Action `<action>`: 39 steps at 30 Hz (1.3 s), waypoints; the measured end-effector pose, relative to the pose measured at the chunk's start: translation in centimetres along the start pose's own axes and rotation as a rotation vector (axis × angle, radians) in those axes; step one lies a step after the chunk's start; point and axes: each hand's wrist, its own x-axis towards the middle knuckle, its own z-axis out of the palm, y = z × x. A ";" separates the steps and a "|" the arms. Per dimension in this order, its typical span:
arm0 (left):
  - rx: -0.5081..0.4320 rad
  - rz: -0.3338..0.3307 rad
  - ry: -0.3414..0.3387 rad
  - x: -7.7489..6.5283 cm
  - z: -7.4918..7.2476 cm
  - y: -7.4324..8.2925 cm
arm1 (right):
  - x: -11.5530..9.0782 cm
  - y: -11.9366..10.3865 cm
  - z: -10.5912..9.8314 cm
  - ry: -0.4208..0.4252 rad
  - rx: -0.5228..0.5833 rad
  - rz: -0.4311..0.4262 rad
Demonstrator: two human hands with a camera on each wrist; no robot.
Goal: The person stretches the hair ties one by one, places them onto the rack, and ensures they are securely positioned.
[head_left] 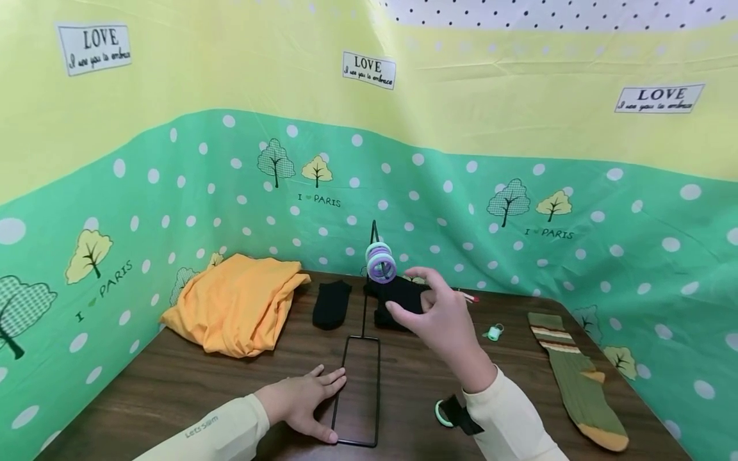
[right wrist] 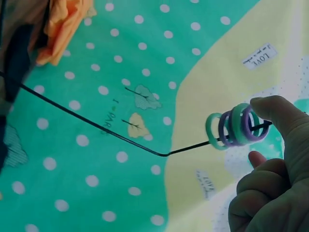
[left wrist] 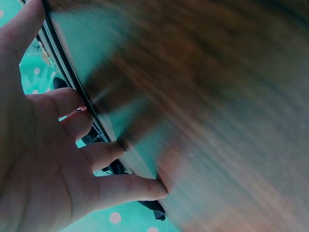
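Note:
A black wire stand (head_left: 377, 390) has a flat rectangular base on the table and a tall bent rod. Several mint-green and purple rings (head_left: 380, 264) hang on its upper arm; the right wrist view shows these rings (right wrist: 236, 126) threaded along the rod. My right hand (head_left: 441, 314) hovers just beside them, thumb and index finger spread apart with nothing pinched between; the other fingers are curled. My left hand (head_left: 302, 400) rests on the table at the base's left edge, fingers straight and spread. Up close, the left wrist view has the left hand (left wrist: 53, 159) against the dark frame.
Orange cloth (head_left: 236, 304) lies bunched at the back left. A black sock (head_left: 332, 305) and more black fabric (head_left: 398, 301) lie behind the stand. To the right are a small green key tag (head_left: 494, 331) and an olive striped sock (head_left: 579, 378). A green ring (head_left: 441, 415) sits near my right sleeve.

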 end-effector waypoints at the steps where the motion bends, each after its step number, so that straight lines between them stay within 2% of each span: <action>1: -0.001 0.003 0.003 0.0 0.0 0.0 | -0.3 0.2 -0.1 -0.025 0.028 0.043; 4: -0.008 0.010 0.011 -0.2 0.0 0.1 | -1.1 0.8 -0.2 -0.080 0.082 0.137; 8: -0.009 0.017 0.023 -0.4 -0.1 0.2 | -2.2 1.9 -0.1 -0.114 0.101 0.208; 26: -0.007 0.008 0.014 -0.5 -0.3 0.3 | -6.7 7.3 0.4 -0.239 0.042 0.499; 32: -0.011 0.012 0.008 -0.4 -0.4 0.3 | -7.9 8.8 0.4 -0.286 0.014 0.570; 39: -0.007 0.018 0.012 -0.2 -0.3 0.3 | -9.4 10.5 0.1 -0.363 0.030 0.606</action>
